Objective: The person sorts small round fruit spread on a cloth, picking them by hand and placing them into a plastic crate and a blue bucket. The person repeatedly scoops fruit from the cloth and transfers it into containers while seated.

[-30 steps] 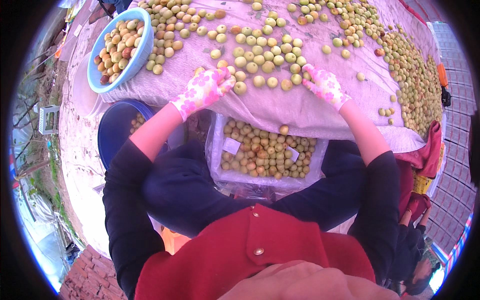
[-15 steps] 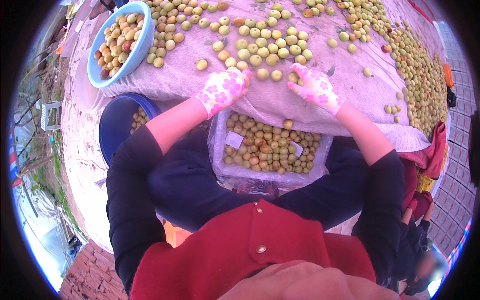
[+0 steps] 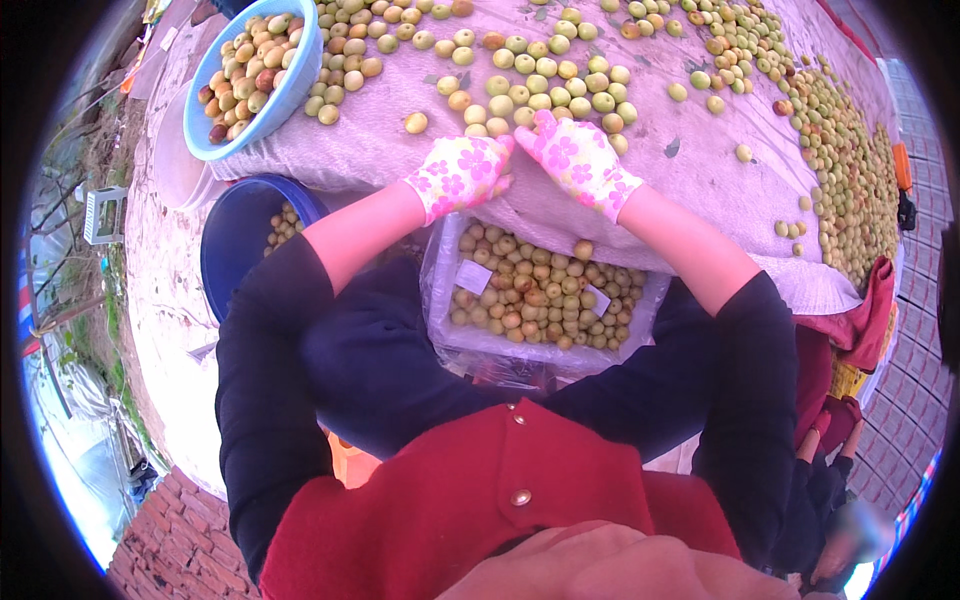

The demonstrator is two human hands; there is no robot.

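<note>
Both my hands wear white gloves with pink flowers and meet over the near part of the cloth-covered heap surface. My left hand (image 3: pixel 466 174) is slightly curved, its thumb apart from the fingers. My right hand (image 3: pixel 582 164) reaches leftward with outstretched fingers, its tips close to the left hand's. Their palms are hidden, so any fruit under them does not show. Just beyond lie loose round green-yellow fruits (image 3: pixel 540 85) on the pale pink cloth (image 3: pixel 400 160). Below my hands, between my legs, a plastic-lined crate (image 3: pixel 440 335) holds many such fruits and two white paper slips.
A light blue basin (image 3: pixel 313 60) of redder fruits stands at the far left. Below it is a dark blue bucket (image 3: pixel 225 265) with some fruits inside. A big spread of fruits (image 3: pixel 850 185) covers the right side. Another person (image 3: pixel 815 500) is at the lower right.
My right hand has moved left across the cloth to meet my left hand. The two fruits that lay between my hands are now out of sight. The view has shifted slightly.
</note>
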